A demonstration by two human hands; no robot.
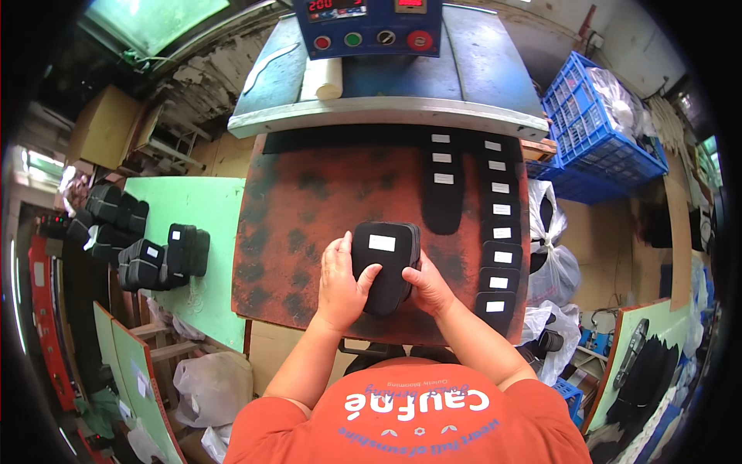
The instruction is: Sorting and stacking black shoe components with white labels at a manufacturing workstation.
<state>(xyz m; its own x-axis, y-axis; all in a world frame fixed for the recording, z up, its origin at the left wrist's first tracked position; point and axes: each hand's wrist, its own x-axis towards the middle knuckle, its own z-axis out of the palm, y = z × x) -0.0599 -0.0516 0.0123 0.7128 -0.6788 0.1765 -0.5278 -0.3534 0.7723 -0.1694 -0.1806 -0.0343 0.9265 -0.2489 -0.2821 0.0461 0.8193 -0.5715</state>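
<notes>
Between both hands is a stack of black, rounded-rectangle fabric pieces (386, 267), a white label on the top piece. My left hand (342, 284) presses on its left side, with the thumb resting on the top face. My right hand (430, 286) closes on the right side near the lower half, its far fingers hidden behind the stack. The stack is held over the reddish-brown, dark-stained board (309, 209). To the right on that board, labelled black pieces (498, 255) lie overlapping in a column, beside a shorter overlapping row (443, 205).
A blue press machine (371, 39) with buttons stands at the far edge, a white roll (328, 77) on it. On the left, a green table (220, 255) bears bundled black stacks (185, 251). Blue crates (595, 131) and plastic bags (555, 271) are at the right.
</notes>
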